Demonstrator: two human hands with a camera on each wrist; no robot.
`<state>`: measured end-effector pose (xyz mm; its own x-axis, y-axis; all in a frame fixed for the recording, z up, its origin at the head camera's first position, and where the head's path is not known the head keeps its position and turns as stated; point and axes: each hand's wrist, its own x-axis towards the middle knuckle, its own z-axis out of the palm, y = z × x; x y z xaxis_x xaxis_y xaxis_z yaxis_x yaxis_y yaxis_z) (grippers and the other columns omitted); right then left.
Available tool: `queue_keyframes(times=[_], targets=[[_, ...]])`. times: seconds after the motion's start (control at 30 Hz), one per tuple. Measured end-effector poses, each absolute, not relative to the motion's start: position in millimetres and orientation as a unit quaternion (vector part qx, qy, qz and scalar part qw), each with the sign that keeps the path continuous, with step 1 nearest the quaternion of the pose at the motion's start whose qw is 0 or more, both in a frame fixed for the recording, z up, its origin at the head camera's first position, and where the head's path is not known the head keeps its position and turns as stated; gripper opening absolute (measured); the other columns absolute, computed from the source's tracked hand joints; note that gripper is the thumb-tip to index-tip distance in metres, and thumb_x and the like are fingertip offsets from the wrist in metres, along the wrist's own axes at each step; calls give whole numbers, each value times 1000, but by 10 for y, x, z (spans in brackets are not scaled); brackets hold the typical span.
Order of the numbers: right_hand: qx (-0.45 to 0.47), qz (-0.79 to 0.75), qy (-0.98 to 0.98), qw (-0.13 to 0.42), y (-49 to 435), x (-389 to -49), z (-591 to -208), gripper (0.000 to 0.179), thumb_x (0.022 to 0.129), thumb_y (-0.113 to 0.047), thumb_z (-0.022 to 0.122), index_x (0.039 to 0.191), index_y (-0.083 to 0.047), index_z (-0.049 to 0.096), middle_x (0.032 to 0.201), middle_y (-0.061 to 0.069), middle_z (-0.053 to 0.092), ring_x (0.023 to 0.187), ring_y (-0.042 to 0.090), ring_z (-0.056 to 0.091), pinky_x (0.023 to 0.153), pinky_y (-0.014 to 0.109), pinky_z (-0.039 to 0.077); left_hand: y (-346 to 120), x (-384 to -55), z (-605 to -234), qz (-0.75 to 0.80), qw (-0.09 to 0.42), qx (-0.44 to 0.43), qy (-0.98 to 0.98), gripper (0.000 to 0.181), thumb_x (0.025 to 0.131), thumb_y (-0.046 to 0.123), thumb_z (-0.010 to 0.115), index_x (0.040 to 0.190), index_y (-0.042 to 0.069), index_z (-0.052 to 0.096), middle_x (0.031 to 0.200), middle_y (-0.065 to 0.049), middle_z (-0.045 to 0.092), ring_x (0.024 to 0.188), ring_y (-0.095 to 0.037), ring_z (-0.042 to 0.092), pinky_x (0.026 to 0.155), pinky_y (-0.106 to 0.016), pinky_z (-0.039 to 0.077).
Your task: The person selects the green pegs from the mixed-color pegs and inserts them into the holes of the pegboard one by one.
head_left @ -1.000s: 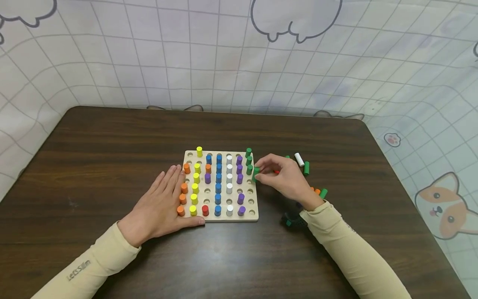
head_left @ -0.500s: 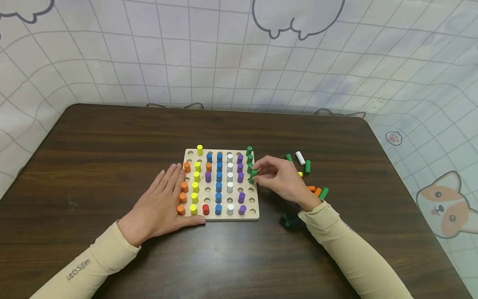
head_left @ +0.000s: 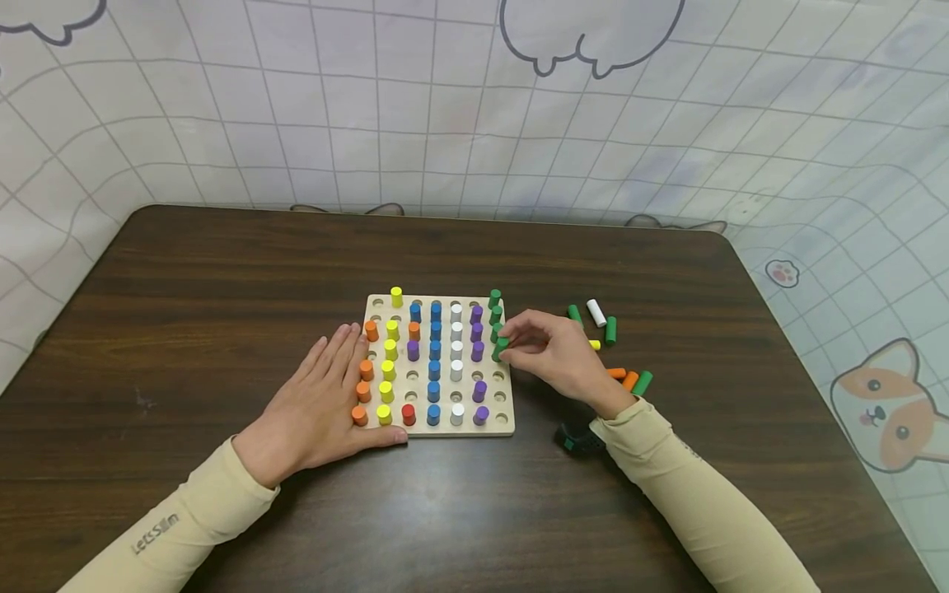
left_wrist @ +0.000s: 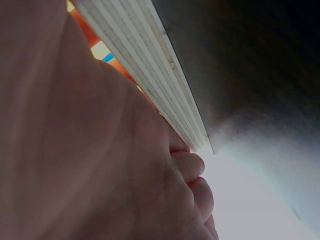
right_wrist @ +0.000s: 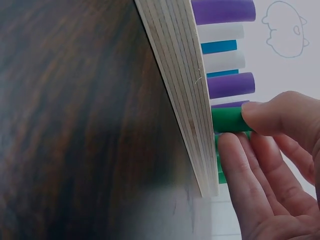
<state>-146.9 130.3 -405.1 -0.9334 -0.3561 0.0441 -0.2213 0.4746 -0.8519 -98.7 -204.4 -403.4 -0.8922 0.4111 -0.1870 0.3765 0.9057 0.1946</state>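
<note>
A light wooden pegboard (head_left: 445,435) lies on the dark table, with columns of orange, yellow, blue, white and purple pegs standing in its holes. My right hand (head_left: 558,356) pinches a green peg (right_wrist: 231,119) between thumb and fingers at the board's right edge, where the peg stands upright against the board's top face. Other green pegs (head_left: 495,298) stand in the same column farther back. Along the board's left side my left hand (head_left: 319,403) rests with straight fingers, its thumb along the front edge. In the left wrist view the palm lies against the board's layered side (left_wrist: 150,65).
Loose pegs lie right of the board: a white peg (head_left: 596,313), a green peg (head_left: 611,331), an orange peg (head_left: 630,380) and others, some partly behind the right hand. A small black object (head_left: 578,440) shows beside the right sleeve. A patterned cloth (head_left: 445,107) hangs behind the table.
My right hand has brought the green peg slightly left from beside the board's edge, straightened it and lowered it at a hole in the right column. The left hand has stayed put.
</note>
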Motion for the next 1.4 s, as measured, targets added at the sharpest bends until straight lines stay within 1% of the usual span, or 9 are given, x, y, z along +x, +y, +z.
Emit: queue_keyframes(times=[0.33, 0.5, 0.63, 0.83, 0.93, 1.07, 1.23, 1.3, 1.4], targets=[[-166, -477, 860, 74, 1296, -1482, -4053, 23, 88, -8, 81, 110, -11, 72, 107, 8, 76, 95, 17, 73, 85, 23, 63, -2056, -970, -4037, 82, 109, 201, 970, 133, 79, 92, 52, 164, -3, 15, 174, -22, 13, 162, -42, 14, 133, -58, 14], [-165, -481, 858, 77, 1293, -1479, -4038, 26, 87, -9, 83, 110, -10, 72, 107, 9, 76, 96, 17, 74, 87, 23, 63, -2066, -956, -4040, 84, 108, 199, 970, 132, 79, 92, 53, 164, -4, 16, 174, -22, 13, 162, -42, 15, 133, -59, 14], [-170, -484, 855, 74, 1296, -1472, -4017, 25, 87, -9, 83, 110, -9, 72, 107, 10, 75, 97, 19, 74, 87, 24, 63, -2075, -943, -4041, 86, 104, 199, 971, 132, 79, 91, 53, 163, -4, 17, 174, -22, 15, 162, -42, 15, 133, -59, 15], [-169, -483, 856, 70, 1303, -1476, -3994, 24, 87, -10, 83, 108, -9, 72, 105, 8, 76, 96, 18, 75, 86, 23, 63, -2088, -936, -4031, 82, 102, 199, 971, 132, 79, 93, 51, 163, -4, 17, 174, -23, 15, 162, -42, 15, 133, -59, 16], [-162, -482, 858, 64, 1326, -1470, -3973, 24, 87, -10, 83, 108, -9, 73, 105, 8, 76, 95, 18, 75, 85, 23, 63, -2073, -948, -4022, 81, 101, 200, 971, 132, 79, 92, 52, 163, -3, 17, 174, -22, 14, 162, -42, 15, 133, -58, 15], [-146, -485, 860, 58, 1381, -1457, -3940, 25, 87, -11, 83, 110, -9, 73, 106, 9, 76, 96, 20, 76, 84, 21, 63, -2042, -961, -4021, 84, 99, 204, 970, 130, 80, 88, 56, 164, -3, 16, 174, -21, 13, 162, -41, 15, 133, -58, 15], [-138, -485, 862, 48, 1457, -1440, -3884, 24, 89, -13, 82, 111, -9, 73, 107, 9, 76, 99, 26, 75, 85, 21, 62, -2026, -960, -4025, 88, 103, 205, 969, 131, 80, 88, 56, 164, -3, 15, 174, -22, 13, 162, -41, 15, 133, -58, 15], [-141, -481, 864, 40, 1491, -1442, -3856, 23, 89, -13, 81, 110, -9, 73, 106, 8, 76, 98, 25, 76, 84, 21, 62, -2026, -959, -4023, 90, 105, 203, 969, 131, 80, 89, 56, 164, -3, 15, 174, -22, 12, 163, -41, 14, 133, -58, 14], [-141, -482, 864, 33, 1541, -1453, -3813, 23, 89, -13, 81, 110, -8, 73, 106, 8, 76, 96, 19, 76, 84, 21, 62, -2030, -953, -4019, 90, 110, 198, 970, 132, 79, 89, 56, 164, -3, 14, 175, -22, 12, 163, -41, 14, 133, -58, 13]])
